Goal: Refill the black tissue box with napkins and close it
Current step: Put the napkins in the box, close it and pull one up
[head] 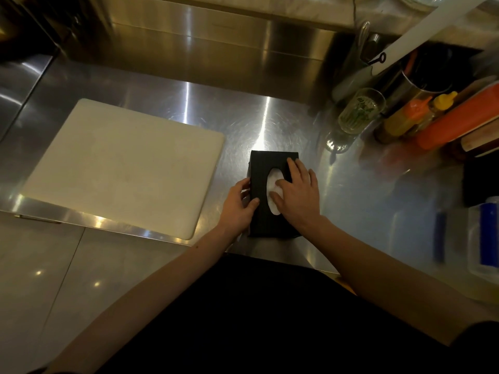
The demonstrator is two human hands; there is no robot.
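Our black tissue box [263,222] sits on the counter [351,201] beside the cutting board [121,163], napkins [270,190] showing through its slot. Our left hand [237,203] grips its side; our right hand [299,194] lies flat on top. We judge it refilled, nearly closed.

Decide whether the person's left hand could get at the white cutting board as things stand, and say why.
Probably yes: the cutting board lies just left of the left hand, only bare counter between, though that hand now holds the black tissue box.
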